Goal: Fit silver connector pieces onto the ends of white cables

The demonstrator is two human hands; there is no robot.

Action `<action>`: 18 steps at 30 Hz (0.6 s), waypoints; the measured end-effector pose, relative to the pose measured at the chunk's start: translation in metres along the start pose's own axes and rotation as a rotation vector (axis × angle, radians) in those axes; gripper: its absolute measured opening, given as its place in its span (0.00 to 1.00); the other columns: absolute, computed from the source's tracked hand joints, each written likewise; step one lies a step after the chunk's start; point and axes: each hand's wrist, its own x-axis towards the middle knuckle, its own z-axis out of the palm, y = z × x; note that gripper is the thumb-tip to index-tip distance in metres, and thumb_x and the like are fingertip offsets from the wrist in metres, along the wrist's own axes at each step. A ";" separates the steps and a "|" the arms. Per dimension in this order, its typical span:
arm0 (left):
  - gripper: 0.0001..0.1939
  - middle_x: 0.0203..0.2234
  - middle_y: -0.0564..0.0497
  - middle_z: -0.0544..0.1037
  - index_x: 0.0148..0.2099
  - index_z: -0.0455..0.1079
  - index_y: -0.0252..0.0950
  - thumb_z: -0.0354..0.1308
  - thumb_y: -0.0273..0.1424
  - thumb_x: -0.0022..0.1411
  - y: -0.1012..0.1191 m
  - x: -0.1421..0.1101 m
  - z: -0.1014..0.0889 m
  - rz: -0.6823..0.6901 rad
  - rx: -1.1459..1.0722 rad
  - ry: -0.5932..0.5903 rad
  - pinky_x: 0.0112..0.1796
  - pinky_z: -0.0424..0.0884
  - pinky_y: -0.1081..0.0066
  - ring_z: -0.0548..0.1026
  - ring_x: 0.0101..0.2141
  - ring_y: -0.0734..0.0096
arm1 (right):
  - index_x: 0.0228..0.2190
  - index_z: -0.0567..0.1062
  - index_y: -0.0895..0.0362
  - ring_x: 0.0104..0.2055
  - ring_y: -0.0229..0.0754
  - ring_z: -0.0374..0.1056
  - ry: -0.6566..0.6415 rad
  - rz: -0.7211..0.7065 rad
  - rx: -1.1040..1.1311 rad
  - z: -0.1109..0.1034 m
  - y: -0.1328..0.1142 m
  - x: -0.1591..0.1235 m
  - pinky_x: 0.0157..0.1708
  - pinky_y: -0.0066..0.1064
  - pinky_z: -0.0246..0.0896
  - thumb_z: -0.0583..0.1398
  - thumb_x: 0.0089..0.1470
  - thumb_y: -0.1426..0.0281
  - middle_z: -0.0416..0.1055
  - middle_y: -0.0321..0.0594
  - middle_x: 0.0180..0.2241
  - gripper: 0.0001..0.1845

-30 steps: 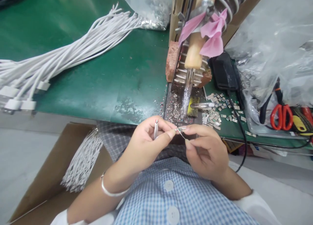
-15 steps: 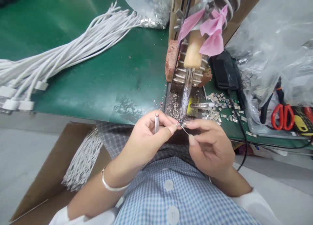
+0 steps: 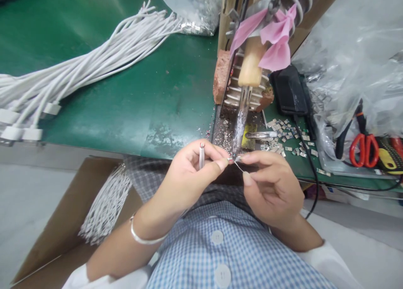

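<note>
Your left hand [image 3: 193, 171] pinches a white cable [image 3: 202, 158]; your right hand [image 3: 274, 186] pinches a thin wire [image 3: 239, 166] by the iron [image 3: 241, 125]. The box [image 3: 61, 222] holds white cords [image 3: 105, 205]; the clear bag [image 3: 192, 1], metal bits [image 3: 197, 28].

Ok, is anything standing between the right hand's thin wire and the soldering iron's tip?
Nothing visible does. The thin wire runs from the right hand to about the soldering iron's tip; whether they touch is too small to tell. The left hand sits on the opposite side, and the yellow block lies beyond, off that path.
</note>
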 end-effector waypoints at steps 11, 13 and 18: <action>0.08 0.31 0.56 0.79 0.28 0.72 0.37 0.63 0.22 0.58 -0.001 -0.002 -0.002 0.019 -0.039 -0.037 0.33 0.70 0.76 0.75 0.31 0.77 | 0.34 0.71 0.55 0.46 0.41 0.73 0.005 -0.041 0.027 0.000 0.002 0.001 0.44 0.37 0.73 0.61 0.50 0.84 0.74 0.40 0.43 0.13; 0.08 0.31 0.57 0.80 0.28 0.73 0.37 0.63 0.22 0.58 -0.003 -0.003 -0.003 0.023 -0.044 -0.044 0.32 0.69 0.77 0.75 0.31 0.78 | 0.34 0.70 0.56 0.47 0.40 0.72 -0.006 -0.041 0.024 0.000 0.001 0.000 0.45 0.35 0.72 0.61 0.50 0.84 0.74 0.40 0.43 0.12; 0.09 0.30 0.57 0.79 0.28 0.73 0.36 0.63 0.20 0.58 -0.006 -0.002 -0.003 0.024 -0.058 -0.041 0.32 0.70 0.78 0.75 0.31 0.79 | 0.33 0.70 0.56 0.47 0.38 0.72 -0.009 -0.029 0.037 0.001 0.001 0.000 0.46 0.34 0.71 0.61 0.50 0.84 0.74 0.40 0.43 0.12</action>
